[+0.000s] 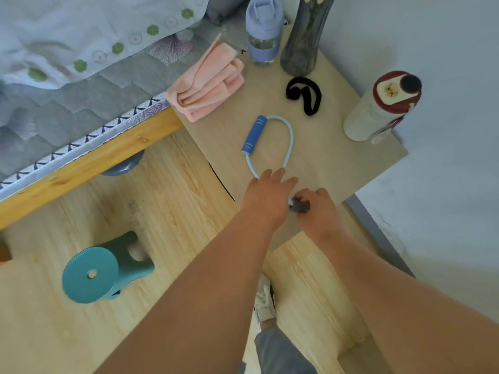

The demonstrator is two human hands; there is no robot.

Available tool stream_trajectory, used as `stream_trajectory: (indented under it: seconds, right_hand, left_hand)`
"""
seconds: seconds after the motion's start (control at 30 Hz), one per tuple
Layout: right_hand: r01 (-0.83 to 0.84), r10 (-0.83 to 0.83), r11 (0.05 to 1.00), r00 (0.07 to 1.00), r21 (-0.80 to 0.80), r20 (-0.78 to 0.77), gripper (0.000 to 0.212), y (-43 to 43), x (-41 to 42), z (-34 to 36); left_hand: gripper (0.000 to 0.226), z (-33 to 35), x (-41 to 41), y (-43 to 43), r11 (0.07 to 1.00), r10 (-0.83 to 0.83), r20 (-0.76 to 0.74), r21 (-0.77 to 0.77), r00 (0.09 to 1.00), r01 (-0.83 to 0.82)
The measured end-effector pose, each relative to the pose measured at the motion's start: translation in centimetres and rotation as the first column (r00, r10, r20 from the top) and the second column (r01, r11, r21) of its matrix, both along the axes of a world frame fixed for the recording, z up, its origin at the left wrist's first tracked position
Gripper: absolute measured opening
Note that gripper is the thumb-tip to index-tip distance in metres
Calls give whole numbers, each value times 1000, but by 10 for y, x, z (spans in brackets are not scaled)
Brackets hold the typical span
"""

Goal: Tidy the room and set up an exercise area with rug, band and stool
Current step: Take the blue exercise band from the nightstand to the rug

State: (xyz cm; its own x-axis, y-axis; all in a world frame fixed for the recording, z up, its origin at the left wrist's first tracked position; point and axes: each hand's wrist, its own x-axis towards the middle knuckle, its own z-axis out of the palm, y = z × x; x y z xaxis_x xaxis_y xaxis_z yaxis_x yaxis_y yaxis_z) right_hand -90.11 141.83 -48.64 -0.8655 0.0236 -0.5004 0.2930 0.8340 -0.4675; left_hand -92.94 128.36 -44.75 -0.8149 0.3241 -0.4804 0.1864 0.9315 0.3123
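Arms: two bare forearms reach from the lower edge toward a pale wooden table (337, 157).
Left hand (270, 193): fingers straight, tips resting on the tube of the band (291, 136), gripping nothing.
Right hand (321, 211): curled round the dark handle (300, 206) at the band's near end.
Band position: light blue loop lying flat on the table, its blue handle (253, 134) farther off.
Stool (91, 276): teal, tipped on its side on the wooden floor, left of the arms.
Also on table: folded pink towel (208, 85), lilac bottle (263, 31), dark vase (305, 36).

A home bedroom: quilted bed (67, 109) beside a bedside table (337, 163), wooden floor (167, 201).
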Motion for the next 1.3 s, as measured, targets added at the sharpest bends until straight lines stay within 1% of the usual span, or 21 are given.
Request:
stream_trajectory:
  seconds: [0.1, 0.13, 0.17, 0.23, 0.3, 0.37, 0.4, 0.47, 0.53, 0.57, 0.63, 0.73, 0.8, 0.87, 0.93, 1.0, 1.07, 1.1, 1.17, 1.2, 1.3]
  right_hand:
    - [84, -85, 990, 996, -117, -7, 18, 3, -6, 4]
    - [110, -114, 983, 993, -147, -20, 23, 2, -9, 10]
    - [122, -128, 978, 991, -168, -27, 28, 0, -11, 16]
    - [130, -143, 974, 988, -184, -58, 30, -5, -17, 29]
    - [158, -176, 964, 982, -214, -71, 25, -18, -22, 44]
    - [150, -168, 962, 984, -229, -62, 19, -32, -26, 55]
    - [116, -130, 969, 990, -216, -52, 18, -39, -27, 59]
    - [32, -36, 979, 999, -200, -17, 14, -60, -26, 67]
    - [-54, 63, 977, 997, -204, 34, 12, -79, -22, 73]
    - [-129, 145, 972, 987, -196, 70, 12, -94, -18, 75]
    - [-286, 310, 945, 937, -155, 162, 15, -118, -9, 75]
    - [-517, 516, 853, 811, -75, 277, 13, -157, 13, 72]
    - [-559, 541, 829, 784, -33, 304, 2, -171, 21, 74]
    - [-573, 553, 819, 778, -27, 298, 18, -194, 42, 72]
    - [-554, 547, 831, 791, -61, 276, 34, -216, 63, 67]
    - [-565, 563, 822, 791, -70, 239, 43, -244, 95, 61]
    - [-583, 584, 809, 785, -72, 208, 38, -278, 128, 59]
    - [-582, 586, 809, 789, -81, 185, 33, -294, 142, 60]
    - [-619, 621, 782, 768, -68, 157, 33, -336, 180, 62]
    - [-651, 649, 758, 745, -43, 152, 35, -353, 198, 66]
    - [-753, 738, 658, 648, 10, 188, 38, -397, 259, 73]
  left_hand:
    - [58, 2, 1, -8, 993, -52, 62, -106, 997, 58]
    - [54, 3, 4, -13, 991, -36, 60, -125, 998, 43]
    - [49, 5, 6, -17, 990, -20, 33, -138, 999, 25]
    - [39, 9, 8, -20, 991, 12, -59, -129, 998, -19]
    - [26, 18, 14, -31, 988, 131, -121, -67, 984, -140]
    - [14, 28, 21, -49, 944, 331, -61, 34, 942, -329]
    - [10, 33, 26, -60, 900, 431, -2, 76, 902, -430]
    - [15, 38, 41, -87, 789, 589, 94, 144, 802, -597]
    - [19, 40, 55, -113, 707, 681, 119, 153, 723, -691]
    - [24, 42, 68, -129, 654, 731, 121, 157, 671, -740]
    - [32, 41, 94, -159, 541, 817, 129, 163, 562, -825]
    - [30, 38, 146, -204, 368, 916, 126, 111, 381, -923]
    - [33, 37, 171, -223, 341, 931, 116, 62, 346, -938]
    - [33, 37, 211, -245, 307, 946, 118, -17, 303, -952]
    - [35, 37, 252, -261, 331, 934, 179, -104, 310, -938]
    - [38, 37, 308, -275, 376, 904, 275, -142, 329, -916]
    - [30, 33, 369, -287, 367, 891, 355, -194, 283, -910]
    - [31, 31, 396, -291, 371, 886, 379, -236, 267, -898]
    - [34, 29, 461, -303, 325, 892, 411, -288, 190, -901]
    - [33, 27, 488, -307, 273, 897, 420, -287, 135, -918]
    - [33, 21, 562, -313, -49, 873, 468, -190, -134, -981]
